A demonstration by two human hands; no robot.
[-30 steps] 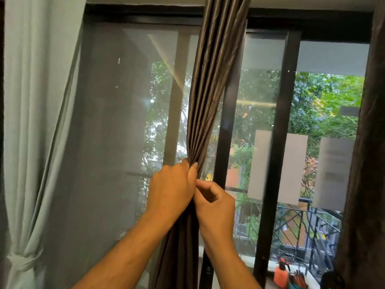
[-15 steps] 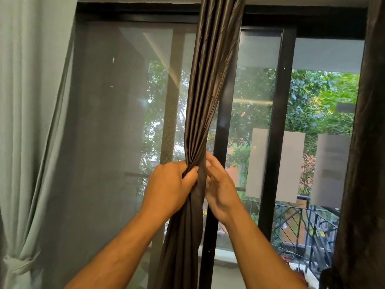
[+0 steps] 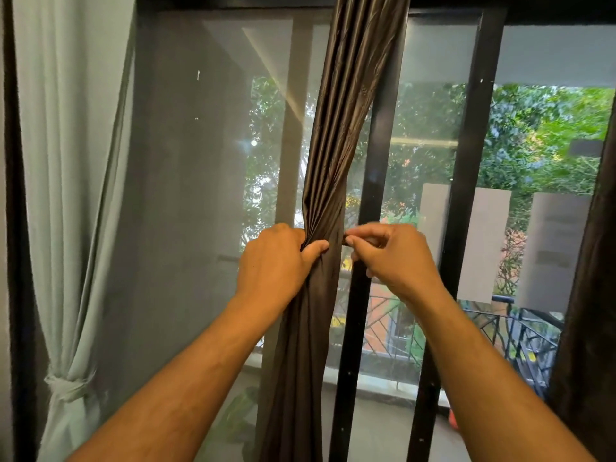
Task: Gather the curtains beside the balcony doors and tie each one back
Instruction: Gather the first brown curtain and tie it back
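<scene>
The left hand (image 3: 273, 261) is clamped on the gathered brown curtain (image 3: 336, 145), which hangs before the balcony doors (image 3: 466, 161). The right hand (image 3: 396, 258) pinches a dark strip at the curtain's right edge. A pale curtain (image 3: 66, 195) hangs tied at far left.

Counts:
- Hands: 2, a left hand (image 3: 271, 261) and a right hand (image 3: 396, 258).
- Curtains: 3. One brown curtain (image 3: 336, 135) at centre, one pale curtain (image 3: 66, 161) far left, one dark curtain (image 3: 590, 295) at the right edge.
- Tie-backs: 1 visible, a knot (image 3: 66, 383) on the pale one.
- Frosted patches on the glass: 3 (image 3: 483, 245).
- Black door frame uprights: 2 (image 3: 466, 161).
- Balcony railings: 1 (image 3: 520, 331).
</scene>
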